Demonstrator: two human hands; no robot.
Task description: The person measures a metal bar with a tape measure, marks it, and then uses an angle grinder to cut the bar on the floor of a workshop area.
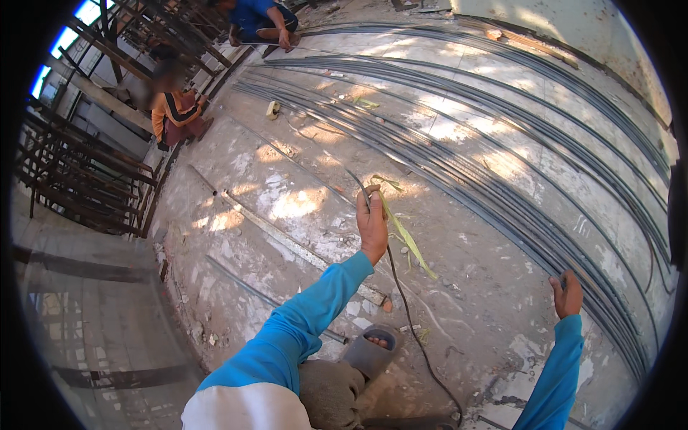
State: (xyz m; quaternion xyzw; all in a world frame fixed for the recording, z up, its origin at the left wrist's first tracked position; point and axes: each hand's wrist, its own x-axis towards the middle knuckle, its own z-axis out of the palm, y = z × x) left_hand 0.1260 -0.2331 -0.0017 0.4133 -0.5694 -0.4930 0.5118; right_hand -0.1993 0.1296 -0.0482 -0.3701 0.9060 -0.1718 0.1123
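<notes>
My left hand (373, 228), in a blue sleeve, is raised over the middle of the floor, closed round a thin dark cable (395, 276). A short end of it sticks up past my fingers, and the rest runs down to the ground beside my foot. A yellow-green leaf-like strip (408, 240) shows behind that hand; I cannot tell whether it is held or lies on the ground. At the right, my right hand (567, 294) has its thumb and fingers apart, holding nothing, beside a bundle of long grey metal rods (494, 190). Whether it touches them is unclear.
More long rods (459, 89) curve across the far right. A pale bar (276, 236) and a grey pipe (269, 301) lie left of my sandal (373, 350). One person (179, 111) sits far left; another (258, 21) crouches at the back. Dark metal frames (79, 172) stand left.
</notes>
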